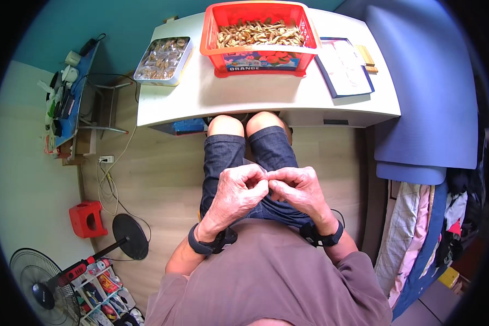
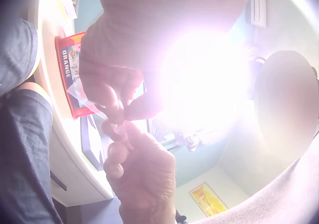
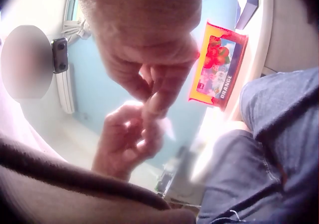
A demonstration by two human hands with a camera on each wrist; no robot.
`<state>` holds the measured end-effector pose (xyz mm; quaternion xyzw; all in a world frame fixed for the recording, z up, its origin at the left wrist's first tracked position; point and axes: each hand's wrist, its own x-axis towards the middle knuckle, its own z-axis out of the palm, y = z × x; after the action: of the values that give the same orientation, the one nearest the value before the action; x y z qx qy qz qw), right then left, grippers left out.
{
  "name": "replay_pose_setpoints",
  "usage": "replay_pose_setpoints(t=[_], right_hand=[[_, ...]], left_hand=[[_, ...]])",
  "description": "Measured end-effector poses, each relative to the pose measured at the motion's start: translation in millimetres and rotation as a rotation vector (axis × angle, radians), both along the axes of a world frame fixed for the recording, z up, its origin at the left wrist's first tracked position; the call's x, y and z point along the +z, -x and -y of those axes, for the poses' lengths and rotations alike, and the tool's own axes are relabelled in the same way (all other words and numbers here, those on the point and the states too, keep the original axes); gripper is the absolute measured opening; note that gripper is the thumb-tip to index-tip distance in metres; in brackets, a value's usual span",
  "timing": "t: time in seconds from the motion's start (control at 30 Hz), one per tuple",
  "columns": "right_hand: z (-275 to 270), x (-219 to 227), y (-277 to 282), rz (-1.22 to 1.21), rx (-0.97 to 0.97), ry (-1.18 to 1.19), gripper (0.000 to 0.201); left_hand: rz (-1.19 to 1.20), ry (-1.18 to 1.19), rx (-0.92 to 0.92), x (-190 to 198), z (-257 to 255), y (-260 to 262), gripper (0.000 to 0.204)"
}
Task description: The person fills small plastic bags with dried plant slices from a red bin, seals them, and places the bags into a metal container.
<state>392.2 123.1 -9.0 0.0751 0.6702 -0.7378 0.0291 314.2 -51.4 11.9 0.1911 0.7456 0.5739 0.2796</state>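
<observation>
Both hands meet above the lap, fingertips touching. The left hand pinches a small clear plastic piece, whose corner juts out past the fingers in the left wrist view. Against it, the right hand has thumb and forefinger pinched together at the plastic's edge, the other fingers curled in. In the right wrist view a pale corner of the plastic shows beside the fingertips. Whatever lies between the fingertips is hidden.
On the white table stand a red basket of dried slices, a tin of wrapped pieces at left and a dark-edged box at right. A red stool and fan are at left, a blue mat at right.
</observation>
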Motion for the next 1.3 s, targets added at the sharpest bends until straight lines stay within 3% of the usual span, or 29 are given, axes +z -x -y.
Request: replay_pose_setpoints(t=[0.53,0.67,0.83,1.07,1.2,1.3], right_hand=[[1.1,7.6,-2.7,-0.154,0.017,-0.339,0.012],[-1.1,5.5,-5.7,-0.132,0.031,-0.252,0.013],[-6.4,1.1,-6.6,-0.011,0.069,0.056,0.014],[-7.4,2.7,-3.1,0.048,0.069,0.030,0.013],[-7.2,6.1,-2.2,0.074,0.077,-0.027,0.017],[-6.1,2.3,-1.6,0.041,0.061,-0.075,0.017]], left_hand=[[0.022,-0.032,-0.032,-3.0,1.3,-3.5,0.008],[0.059,-0.108,-0.061,-9.0,3.3,-2.0,0.008],[0.077,-0.085,-0.080,-2.3,2.6,-2.9,0.007],[-0.118,-0.004,-0.123,1.2,0.7,-1.3,0.008],[-0.115,0.023,-0.125,4.2,0.1,-0.9,0.007],[0.012,-0.022,-0.108,1.3,1.1,-1.0,0.007]])
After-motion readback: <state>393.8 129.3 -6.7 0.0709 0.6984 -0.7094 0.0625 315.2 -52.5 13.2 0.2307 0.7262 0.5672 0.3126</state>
